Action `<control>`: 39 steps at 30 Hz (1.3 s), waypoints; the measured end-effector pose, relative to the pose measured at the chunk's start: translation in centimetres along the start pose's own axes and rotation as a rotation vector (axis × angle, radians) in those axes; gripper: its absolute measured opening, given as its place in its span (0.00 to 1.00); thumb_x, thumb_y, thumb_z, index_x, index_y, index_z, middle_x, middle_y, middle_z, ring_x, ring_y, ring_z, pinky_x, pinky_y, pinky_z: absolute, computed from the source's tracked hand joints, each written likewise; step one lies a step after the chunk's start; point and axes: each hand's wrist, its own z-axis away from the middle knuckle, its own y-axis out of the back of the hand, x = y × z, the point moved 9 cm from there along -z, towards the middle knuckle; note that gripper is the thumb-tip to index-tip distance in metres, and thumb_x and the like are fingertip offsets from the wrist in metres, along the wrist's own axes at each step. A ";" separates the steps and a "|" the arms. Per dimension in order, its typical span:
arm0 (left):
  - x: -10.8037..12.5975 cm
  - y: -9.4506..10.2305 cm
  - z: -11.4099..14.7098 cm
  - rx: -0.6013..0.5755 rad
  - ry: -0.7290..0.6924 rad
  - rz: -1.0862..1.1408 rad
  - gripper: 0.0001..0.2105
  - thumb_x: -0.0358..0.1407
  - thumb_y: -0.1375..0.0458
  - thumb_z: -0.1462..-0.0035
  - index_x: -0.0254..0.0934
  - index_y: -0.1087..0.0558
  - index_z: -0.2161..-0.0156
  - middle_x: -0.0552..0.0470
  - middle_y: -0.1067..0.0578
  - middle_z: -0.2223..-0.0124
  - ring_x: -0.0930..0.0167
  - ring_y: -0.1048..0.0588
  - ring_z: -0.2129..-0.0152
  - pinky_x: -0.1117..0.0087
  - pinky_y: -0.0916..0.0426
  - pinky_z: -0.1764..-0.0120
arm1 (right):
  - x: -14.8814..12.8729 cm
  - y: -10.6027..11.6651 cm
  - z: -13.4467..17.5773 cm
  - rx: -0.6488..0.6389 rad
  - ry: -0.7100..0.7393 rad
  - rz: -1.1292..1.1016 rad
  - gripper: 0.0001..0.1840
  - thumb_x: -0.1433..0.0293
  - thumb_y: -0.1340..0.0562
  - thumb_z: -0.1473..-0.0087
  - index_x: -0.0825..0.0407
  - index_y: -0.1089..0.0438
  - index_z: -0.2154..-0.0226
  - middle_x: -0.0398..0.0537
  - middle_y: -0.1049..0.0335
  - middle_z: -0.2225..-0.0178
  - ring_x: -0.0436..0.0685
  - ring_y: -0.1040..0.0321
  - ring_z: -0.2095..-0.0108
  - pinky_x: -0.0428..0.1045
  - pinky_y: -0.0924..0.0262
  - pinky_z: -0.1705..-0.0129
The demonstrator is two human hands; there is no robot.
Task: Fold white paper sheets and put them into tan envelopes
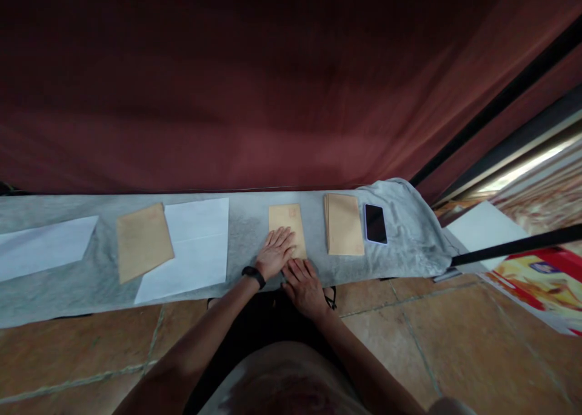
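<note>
A tan paper envelope (pixel 285 215) with a small reddish print near its top right corner lies on the grey cloth in front of me. Across its lower half rests my left hand (pixel 276 250), laid flat with the fingers stretched out. My right hand (pixel 304 286) lies flat at the envelope's near edge, its fingertips touching the paper. Part of the envelope is covered by both hands. To the right of it is a stack of similar tan envelopes (pixel 344 224).
A phone (pixel 375 224) lies right of the stack. Left are white sheets (pixel 200 239), another tan envelope (pixel 142 240) overlapping them, and a further white sheet (pixel 43 247). A dark red curtain (pixel 254 100) hangs behind the grey cloth (pixel 248 233). A printed red box (pixel 541 285) stands right.
</note>
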 end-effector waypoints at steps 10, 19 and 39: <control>-1.9 -0.5 -7.4 -0.022 0.016 -0.071 0.29 0.45 0.58 0.31 0.36 0.44 0.30 0.45 0.44 0.27 0.61 0.51 0.29 0.51 0.59 0.30 | 0.1 0.1 -0.1 -0.013 -0.007 -0.039 0.31 0.61 0.42 0.34 0.47 0.45 0.31 0.52 0.41 0.32 0.64 0.46 0.33 0.64 0.53 0.30; -0.5 -1.1 -5.6 -0.098 -0.164 -0.039 0.29 0.45 0.60 0.30 0.35 0.45 0.30 0.46 0.45 0.27 0.66 0.50 0.29 0.59 0.60 0.30 | 0.0 0.9 -0.3 -0.018 -0.027 -0.066 0.31 0.63 0.41 0.35 0.47 0.42 0.33 0.53 0.37 0.36 0.62 0.45 0.34 0.62 0.53 0.30; 2.1 -0.3 4.5 -0.087 -0.235 0.036 0.28 0.46 0.59 0.28 0.36 0.48 0.29 0.44 0.46 0.27 0.67 0.50 0.29 0.58 0.58 0.30 | 0.6 0.0 0.2 0.057 -0.016 -0.076 0.26 0.77 0.47 0.38 0.56 0.33 0.40 0.56 0.32 0.39 0.58 0.40 0.35 0.60 0.47 0.31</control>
